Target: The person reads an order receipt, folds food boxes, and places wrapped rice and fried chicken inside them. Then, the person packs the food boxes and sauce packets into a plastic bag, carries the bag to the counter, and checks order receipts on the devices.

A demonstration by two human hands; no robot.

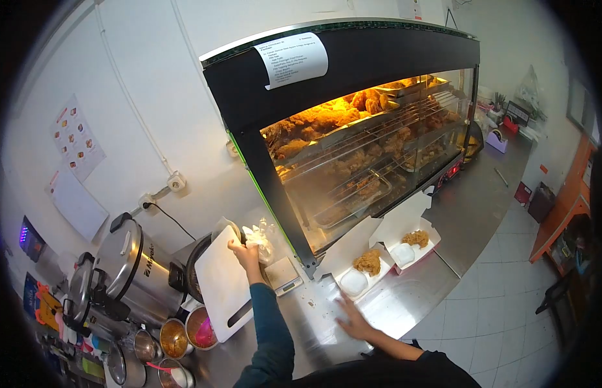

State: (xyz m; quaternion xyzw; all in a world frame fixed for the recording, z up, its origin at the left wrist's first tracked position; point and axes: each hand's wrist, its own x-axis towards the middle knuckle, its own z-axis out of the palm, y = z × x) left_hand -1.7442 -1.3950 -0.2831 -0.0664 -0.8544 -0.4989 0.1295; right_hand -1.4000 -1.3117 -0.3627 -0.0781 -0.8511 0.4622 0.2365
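Note:
My left hand point(247, 253) reaches over the upper end of a white cutting board point(220, 284), beside a crumpled plastic bag point(261, 240). Its fingers are curled at the board's edge, and what they grip is too small to tell. My right hand point(354, 321) is empty with its fingers spread, just below an open white box point(373, 284). That box holds a piece of fried chicken point(367, 262) and a round white item point(354, 282). A second open box point(425, 253) beside it holds another fried piece point(415, 238) and a white item point(402, 254).
A heated glass cabinet point(252, 168) of fried chicken stands behind the boxes. A small scale point(283, 276) is right of the board. A large metal cooker point(129, 271) and several bowls, one holding orange food point(174, 337), stand to the left.

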